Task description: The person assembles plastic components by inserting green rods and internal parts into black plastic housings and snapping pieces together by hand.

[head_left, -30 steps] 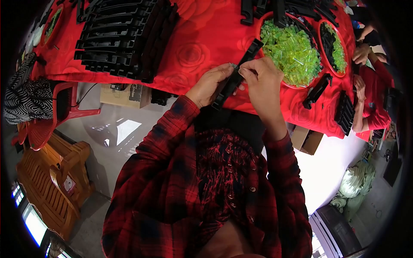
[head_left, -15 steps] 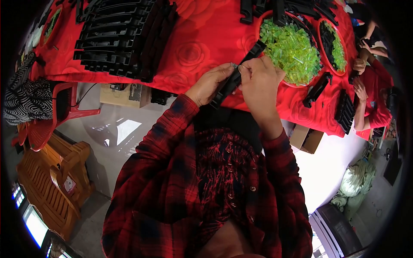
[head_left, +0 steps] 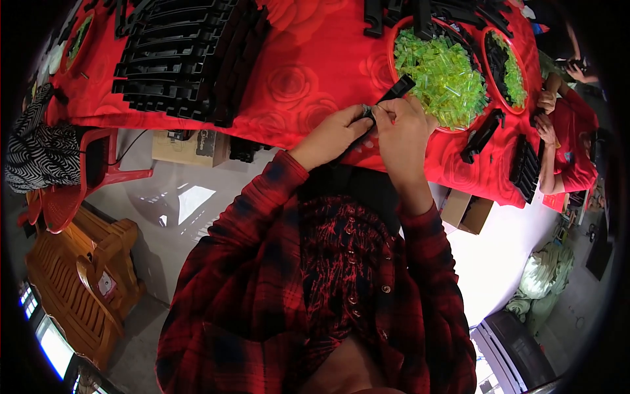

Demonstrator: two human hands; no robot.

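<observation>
A long black plastic bar slants across the table's front edge between my hands. My left hand is closed around its lower part, hiding much of it. My right hand pinches at the bar's middle, fingertips close to my left thumb. Between the fingertips there may be a small piece, too small to name. Just beyond my right hand, a red-rimmed bowl holds a heap of translucent yellow-green pieces.
Stacked black plastic bars stand at the left on the red tablecloth. A second bowl and more black bars are at the right, near a co-worker's hands. A red chair stands left.
The bar's lower end has gone behind my left hand, which has turned over it. My right hand has shifted slightly down and right, still pinching at the bar.
</observation>
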